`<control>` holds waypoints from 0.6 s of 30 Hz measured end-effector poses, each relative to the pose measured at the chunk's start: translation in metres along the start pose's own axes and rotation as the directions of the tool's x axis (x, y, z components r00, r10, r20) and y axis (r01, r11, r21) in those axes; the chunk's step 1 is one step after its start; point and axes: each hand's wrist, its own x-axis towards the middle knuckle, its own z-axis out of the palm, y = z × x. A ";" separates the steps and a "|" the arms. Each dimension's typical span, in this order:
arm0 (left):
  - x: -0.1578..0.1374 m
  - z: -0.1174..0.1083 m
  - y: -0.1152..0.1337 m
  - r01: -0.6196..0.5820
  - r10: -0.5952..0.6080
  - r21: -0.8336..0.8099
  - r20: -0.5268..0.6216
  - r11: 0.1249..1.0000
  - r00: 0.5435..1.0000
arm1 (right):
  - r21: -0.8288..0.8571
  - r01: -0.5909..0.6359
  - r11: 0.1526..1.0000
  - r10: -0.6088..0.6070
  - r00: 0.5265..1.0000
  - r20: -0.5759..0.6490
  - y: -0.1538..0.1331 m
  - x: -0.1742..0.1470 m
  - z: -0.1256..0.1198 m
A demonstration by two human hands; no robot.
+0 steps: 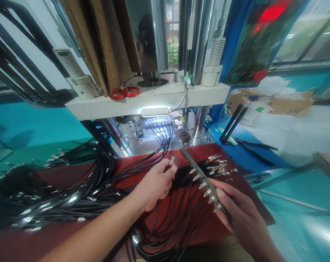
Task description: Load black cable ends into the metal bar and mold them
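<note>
My left hand [161, 180] pinches a black cable just behind its small metal connector [172, 159], which sticks up past the fingertips. My right hand [236, 209] is closed around the near end of a dark bar [193, 163], tilted with its far end toward the machine. Several metal cable connectors [208, 192] sit in a row along the bar's left edge, their black cables trailing down to the left. A bunch of loose cable ends [218, 165] lies on the red-brown board [252, 203], right of the bar.
Ahead stands a press with a white crossplate [154, 96], a lit lamp [155, 111] and steel posts. Cables run into a lit fixture [159, 125] beneath it. Red-handled scissors [124, 92] rest on the crossplate. Thick cable bundles [72, 198] cover the left side.
</note>
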 end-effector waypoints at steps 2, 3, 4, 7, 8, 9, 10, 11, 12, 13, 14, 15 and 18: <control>0.002 -0.002 -0.001 0.004 -0.004 0.029 0.026 1.000 1.000 | -0.016 0.034 0.999 -0.034 0.999 0.000 0.001 0.001 0.000; 0.003 -0.003 -0.001 0.007 -0.009 0.046 0.040 0.999 0.999 | -0.029 0.051 0.998 -0.051 0.999 0.003 0.001 0.001 0.000; 0.004 -0.004 -0.001 0.010 -0.013 0.067 0.053 0.998 0.998 | -0.045 0.068 0.997 -0.068 0.998 0.007 0.001 0.001 -0.001; 0.006 -0.004 0.000 0.016 -0.030 0.151 0.093 0.988 0.995 | -0.085 0.108 0.990 -0.107 0.994 0.018 -0.002 0.001 -0.002; 0.007 -0.004 0.000 0.015 -0.034 0.180 0.103 0.983 0.994 | -0.093 0.114 0.989 -0.113 0.993 0.022 -0.003 0.000 -0.002; 0.008 -0.004 0.000 0.010 -0.034 0.206 0.113 0.978 0.993 | -0.100 0.116 0.988 -0.113 0.993 0.031 -0.004 0.000 -0.002; 0.009 -0.003 -0.001 0.004 -0.033 0.226 0.121 0.974 0.992 | -0.104 0.112 0.988 -0.108 0.993 0.042 -0.004 0.000 -0.002; 0.010 -0.002 -0.001 0.000 -0.032 0.244 0.128 0.970 0.991 | -0.106 0.104 0.989 -0.099 0.994 0.054 -0.005 -0.001 -0.003; 0.011 -0.002 -0.002 -0.002 -0.034 0.258 0.135 0.966 0.990 | -0.105 0.097 0.990 -0.091 0.994 0.063 -0.005 -0.001 -0.003; 0.012 -0.001 -0.002 -0.001 -0.038 0.270 0.140 0.963 0.989 | -0.102 0.091 0.991 -0.084 0.994 0.066 -0.004 -0.001 -0.003; 0.013 -0.001 -0.002 0.002 -0.044 0.279 0.143 0.960 0.989 | -0.099 0.086 0.991 -0.080 0.995 0.065 -0.004 -0.001 -0.003; 0.013 -0.001 -0.002 0.007 -0.050 0.288 0.144 0.958 0.988 | -0.095 0.082 0.992 -0.077 0.995 0.062 -0.003 -0.001 -0.002; 0.014 -0.001 -0.001 0.021 -0.067 0.307 0.139 0.951 0.988 | -0.086 0.074 0.994 -0.069 0.996 0.065 -0.001 -0.001 -0.002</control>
